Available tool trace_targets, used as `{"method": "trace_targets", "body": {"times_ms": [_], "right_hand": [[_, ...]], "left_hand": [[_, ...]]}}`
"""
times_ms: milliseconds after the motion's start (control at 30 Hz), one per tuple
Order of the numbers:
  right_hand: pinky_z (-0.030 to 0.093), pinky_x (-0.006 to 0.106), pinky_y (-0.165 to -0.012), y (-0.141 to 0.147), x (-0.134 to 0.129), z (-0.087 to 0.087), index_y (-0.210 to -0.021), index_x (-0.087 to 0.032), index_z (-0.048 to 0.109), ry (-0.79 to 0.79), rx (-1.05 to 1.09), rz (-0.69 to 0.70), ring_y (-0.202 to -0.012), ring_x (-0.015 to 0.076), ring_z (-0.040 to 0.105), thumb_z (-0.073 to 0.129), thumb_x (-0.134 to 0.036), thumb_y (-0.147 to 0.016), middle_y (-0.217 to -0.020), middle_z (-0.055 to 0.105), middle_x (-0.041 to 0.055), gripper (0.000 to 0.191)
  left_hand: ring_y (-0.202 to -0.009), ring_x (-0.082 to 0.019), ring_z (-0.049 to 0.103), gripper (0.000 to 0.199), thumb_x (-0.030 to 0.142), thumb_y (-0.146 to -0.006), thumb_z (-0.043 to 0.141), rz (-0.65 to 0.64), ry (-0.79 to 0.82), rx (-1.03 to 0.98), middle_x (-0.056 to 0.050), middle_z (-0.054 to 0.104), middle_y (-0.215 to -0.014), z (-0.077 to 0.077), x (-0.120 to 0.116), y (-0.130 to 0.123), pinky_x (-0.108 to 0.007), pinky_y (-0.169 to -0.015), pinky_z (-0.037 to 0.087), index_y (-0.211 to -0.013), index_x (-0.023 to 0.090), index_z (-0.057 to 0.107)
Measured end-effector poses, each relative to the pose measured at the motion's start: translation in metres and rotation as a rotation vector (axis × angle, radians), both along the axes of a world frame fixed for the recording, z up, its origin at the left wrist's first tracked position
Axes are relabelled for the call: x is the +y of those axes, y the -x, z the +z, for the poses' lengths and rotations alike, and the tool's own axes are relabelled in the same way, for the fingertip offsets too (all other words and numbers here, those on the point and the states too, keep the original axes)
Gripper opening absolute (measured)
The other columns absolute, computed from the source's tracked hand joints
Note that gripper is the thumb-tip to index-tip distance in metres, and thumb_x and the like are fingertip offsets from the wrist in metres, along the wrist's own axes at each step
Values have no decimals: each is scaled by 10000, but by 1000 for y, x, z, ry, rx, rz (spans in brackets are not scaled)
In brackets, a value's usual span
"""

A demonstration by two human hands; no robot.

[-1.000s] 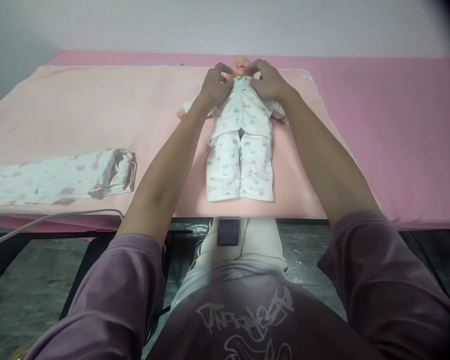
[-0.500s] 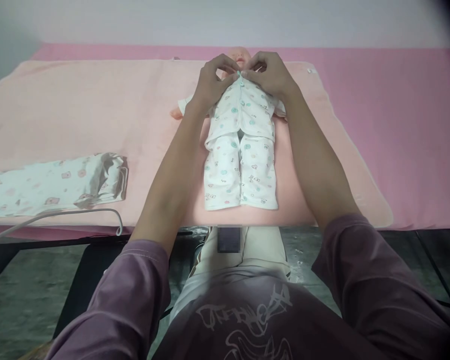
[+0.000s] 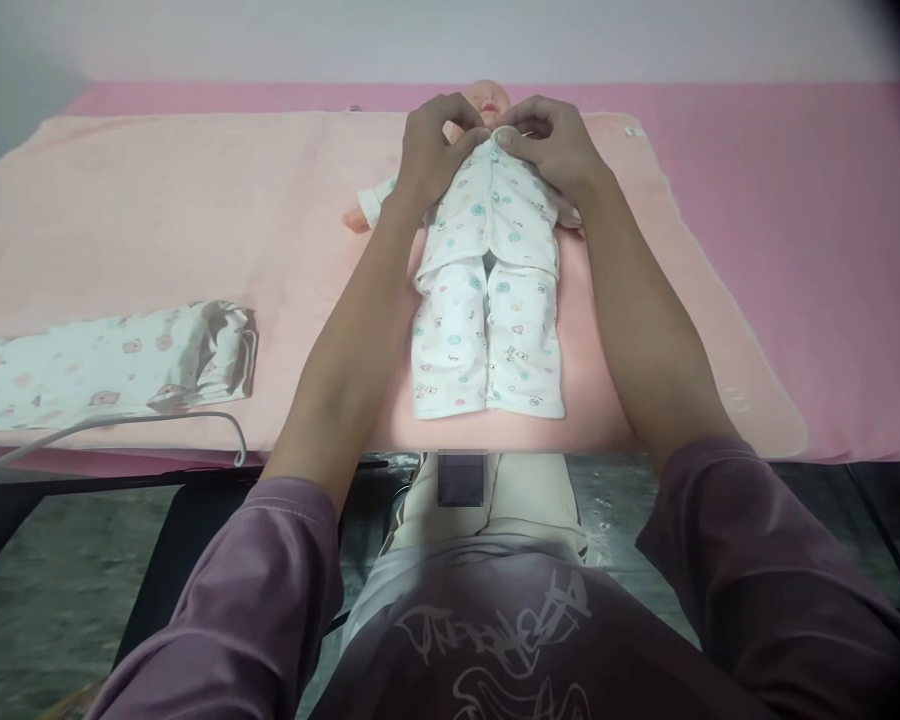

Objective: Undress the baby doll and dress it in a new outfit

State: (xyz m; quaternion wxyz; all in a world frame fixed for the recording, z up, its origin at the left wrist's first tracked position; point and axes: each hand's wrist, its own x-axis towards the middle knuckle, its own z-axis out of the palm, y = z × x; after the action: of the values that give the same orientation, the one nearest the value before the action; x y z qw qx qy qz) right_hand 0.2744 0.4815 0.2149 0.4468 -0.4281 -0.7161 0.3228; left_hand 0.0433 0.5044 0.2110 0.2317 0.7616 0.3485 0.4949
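A baby doll (image 3: 489, 98) lies on its back, head away from me, dressed in a white patterned baby jacket (image 3: 487, 205) and matching baby trousers (image 3: 450, 345). At its neck, my left hand (image 3: 441, 150) pinches the left side of the jacket's collar. Opposite it, my right hand (image 3: 551, 145) pinches the right side, thumb on the collar edge. Small greenish fasteners run down the jacket's front seam. My hands cover part of the doll's neck and shoulders. One doll hand (image 3: 356, 218) shows past the left sleeve.
The doll lies on a peach blanket (image 3: 195, 220) over a pink table cover (image 3: 795, 250). Folded white printed cloth (image 3: 120, 360) lies at the left, with a white clothes hanger (image 3: 157, 418) by the table's front edge. A pale wall (image 3: 450, 40) stands behind.
Both hands have shifted slightly right and up in the view, still at the collar. The collar edge by my right thumb now stands up in a curve. The view itself moved a little.
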Motion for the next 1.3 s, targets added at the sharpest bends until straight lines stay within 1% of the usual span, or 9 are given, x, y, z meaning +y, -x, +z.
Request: {"method": "trace_targets", "body": {"times_ms": [200,400,533,633,800,867,1033,1167,1300], "right_hand": [[575,220,-1096,12,10,-4,-1239,-250,652,6,17,-151,-1146,67,685,829,-864,-940,-1376,830,-33,706],[570,237,-1113,18,11,0,-1238,-263,623,82,-9,-205,-1144,66,687,856,-820,-952,-1287,843,-52,668],[582,232,-1107,15,13,-3,-1174,-267,676,64,2,-196,-1161,67,687,869,-738,-993,-1264,841,-59,541],[547,217,-1126,12,17,-7,-1230,-258,661,41,-44,-181,-1189,57,663,761,-800,-1032,-1323,829,-53,586],[527,257,-1126,11,22,-10,-1192,-260,632,38,-76,-174,-1157,70,637,728,-910,-974,-1303,838,-45,692],[538,262,-1108,11,22,-10,-1155,-268,640,45,-41,-169,-1123,77,637,789,-913,-927,-1244,843,-49,700],[538,267,-1060,8,24,-10,-1059,-272,653,61,36,-155,-1061,83,605,887,-962,-758,-1093,813,-60,788],[544,333,-1055,5,28,-14,-976,-307,651,50,96,-123,-1046,127,629,943,-1044,-478,-1009,800,-62,937],[561,409,-1041,4,26,-16,-904,-352,703,16,193,-99,-1012,197,678,1042,-924,-476,-971,813,-23,791]], "left_hand": [[-1022,-151,387,396,645,-923,784,-48,104,93,46,765,-1064,13,-4,-5,-294,-919,361,-984,262,705],[-1007,-148,371,136,403,-986,715,-53,119,70,52,738,-1046,12,-2,-7,-305,-931,318,-976,274,672],[-999,-169,308,161,410,-1018,735,-61,111,77,57,701,-924,12,-3,-9,-325,-896,283,-947,287,660],[-1030,-183,271,170,375,-1090,664,-70,123,136,38,617,-797,16,-7,-11,-349,-893,241,-944,299,623],[-1000,-128,440,162,120,-1031,623,34,129,196,66,764,-1015,20,-8,-15,-281,-972,311,-965,265,652],[-959,-97,478,163,101,-1022,644,75,127,221,90,795,-1085,22,-8,-17,-232,-986,362,-989,256,684],[-907,-75,459,166,92,-1011,672,69,151,214,105,783,-1038,26,-9,-18,-213,-947,411,-985,248,724],[-920,-91,576,177,95,-924,694,27,133,136,59,816,-1028,21,-7,-16,-284,-949,483,-940,252,773],[-956,-206,669,136,194,-822,826,-50,194,-16,3,828,-1003,14,-2,-14,-459,-1010,545,-849,327,810]]}}
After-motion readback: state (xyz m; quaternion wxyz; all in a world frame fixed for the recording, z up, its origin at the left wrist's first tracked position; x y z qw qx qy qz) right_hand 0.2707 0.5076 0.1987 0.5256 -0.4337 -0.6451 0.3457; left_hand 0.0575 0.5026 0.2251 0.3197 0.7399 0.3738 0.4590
